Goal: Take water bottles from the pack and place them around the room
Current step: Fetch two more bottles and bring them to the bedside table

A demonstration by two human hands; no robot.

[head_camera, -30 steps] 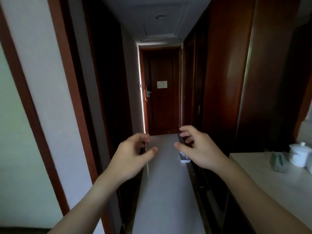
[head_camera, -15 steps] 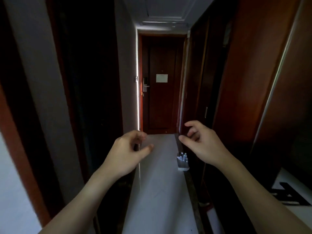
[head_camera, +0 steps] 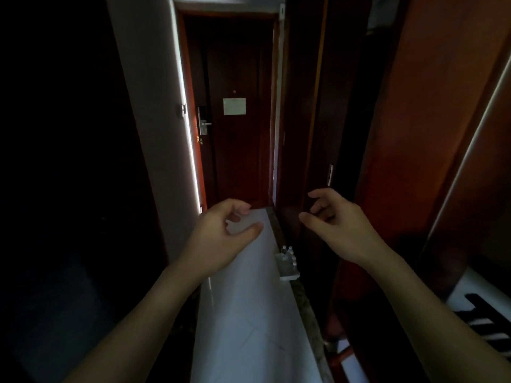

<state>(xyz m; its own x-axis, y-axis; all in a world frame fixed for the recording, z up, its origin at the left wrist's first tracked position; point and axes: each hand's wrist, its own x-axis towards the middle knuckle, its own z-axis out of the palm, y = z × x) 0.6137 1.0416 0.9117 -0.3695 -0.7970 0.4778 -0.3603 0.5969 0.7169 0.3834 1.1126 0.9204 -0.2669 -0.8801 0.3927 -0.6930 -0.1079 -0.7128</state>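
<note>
A pack of water bottles (head_camera: 287,262) stands on the pale floor against the right side of a narrow hallway, its clear wrap torn open and a few caps showing at the far end. Both my hands are raised in front of me, above and nearer than the pack. My left hand (head_camera: 221,233) hangs with loosely curled fingers and holds nothing. My right hand (head_camera: 336,219) is likewise loosely curled and empty, up and to the right of the pack.
The hallway ends at a dark wooden door (head_camera: 235,111) with a metal handle (head_camera: 203,124) and a white notice. Dark wooden wardrobe panels (head_camera: 414,134) line the right side. A dark doorway opens on the left. The pale floor (head_camera: 249,327) runs straight ahead.
The view has advanced down the hallway: the door and the bottle pack look larger and nearer. The counter with the white pot has left the view. Both hands stay raised and empty.
</note>
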